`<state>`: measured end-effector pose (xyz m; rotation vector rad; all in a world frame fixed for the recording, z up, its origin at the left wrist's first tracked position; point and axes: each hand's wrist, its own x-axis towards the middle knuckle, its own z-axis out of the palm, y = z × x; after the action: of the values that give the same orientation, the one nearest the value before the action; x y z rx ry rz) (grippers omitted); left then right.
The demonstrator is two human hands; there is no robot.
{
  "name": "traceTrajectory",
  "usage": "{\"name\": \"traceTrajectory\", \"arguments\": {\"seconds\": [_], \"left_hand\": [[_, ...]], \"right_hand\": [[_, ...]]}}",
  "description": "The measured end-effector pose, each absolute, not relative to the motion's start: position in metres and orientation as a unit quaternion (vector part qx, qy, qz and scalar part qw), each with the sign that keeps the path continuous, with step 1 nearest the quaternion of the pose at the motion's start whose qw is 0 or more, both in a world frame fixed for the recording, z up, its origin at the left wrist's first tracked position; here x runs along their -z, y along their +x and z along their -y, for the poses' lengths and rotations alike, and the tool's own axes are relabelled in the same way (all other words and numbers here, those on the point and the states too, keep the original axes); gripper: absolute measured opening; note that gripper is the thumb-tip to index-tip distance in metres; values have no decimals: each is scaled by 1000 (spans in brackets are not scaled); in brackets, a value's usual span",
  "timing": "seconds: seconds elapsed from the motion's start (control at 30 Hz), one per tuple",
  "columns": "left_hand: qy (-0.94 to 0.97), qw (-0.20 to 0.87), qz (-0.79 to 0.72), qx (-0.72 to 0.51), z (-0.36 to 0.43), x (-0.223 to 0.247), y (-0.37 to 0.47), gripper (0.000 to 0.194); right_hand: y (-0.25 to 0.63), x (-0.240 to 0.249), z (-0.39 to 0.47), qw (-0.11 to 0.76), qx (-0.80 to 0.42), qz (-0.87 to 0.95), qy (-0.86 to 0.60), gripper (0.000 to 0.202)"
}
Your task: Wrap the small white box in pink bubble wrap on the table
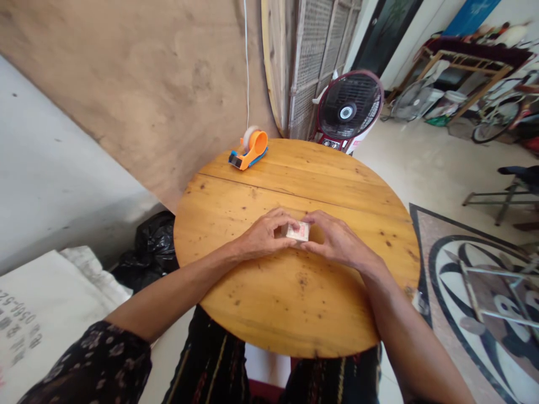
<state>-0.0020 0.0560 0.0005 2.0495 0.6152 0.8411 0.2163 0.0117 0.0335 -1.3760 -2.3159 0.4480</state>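
Note:
A small white box with red markings (pixel 300 231) is held low over the middle of the round wooden table. My left hand (pixel 269 233) grips its left side, with thumb and fingers curved around it. On the box's right side, the thumb and fingers of my right hand (pixel 330 235) close in the same way. Whether the box touches the tabletop cannot be made out. Beyond the hands, near the table's far left edge, an orange and blue tape dispenser (pixel 251 148) holds a roll of clear tape.
The round table (pixel 295 303) stands against a wooden panel (pixel 168 73). A dark red fan (pixel 347 112) is behind its far right edge. Black plastic bags (pixel 149 247) and a white sack (pixel 54 308) lie to the left. A metal frame (pixel 497 280) is at right.

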Motion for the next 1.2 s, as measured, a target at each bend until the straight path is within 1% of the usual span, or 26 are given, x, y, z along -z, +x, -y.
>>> {"name": "traceTrajectory", "arguments": {"seconds": [0.2, 0.4, 0.47, 0.6, 0.7, 0.87, 1.03, 1.2], "left_hand": [[807, 413, -256, -335, -58, 2, -2, 25], [813, 394, -249, -348, -58, 3, -3, 24], [814, 391, -259, -342, -58, 2, -3, 24], [823, 382, -258, -331, -56, 0, -2, 22], [827, 378, -251, -331, -55, -1, -2, 23], [826, 378, -237, -345, -55, -2, 0, 20], [820, 388, -251, -338, -53, -3, 0, 20], [818, 378, -268, -341, -51, -4, 0, 16]], "right_hand": [[218, -33, -13, 201, -159, 841, -476, 41], [223, -33, -13, 226, -136, 851, -455, 62], [223, -34, -13, 236, -146, 844, -459, 57], [219, -34, -16, 288, -168, 819, -467, 28], [212, -29, -20, 317, -166, 795, -490, 19], [201, -22, -25, 338, -188, 766, -513, 16], [199, -18, -31, 364, -228, 754, -497, 13], [199, -14, -36, 392, -206, 740, -506, 17]]}}
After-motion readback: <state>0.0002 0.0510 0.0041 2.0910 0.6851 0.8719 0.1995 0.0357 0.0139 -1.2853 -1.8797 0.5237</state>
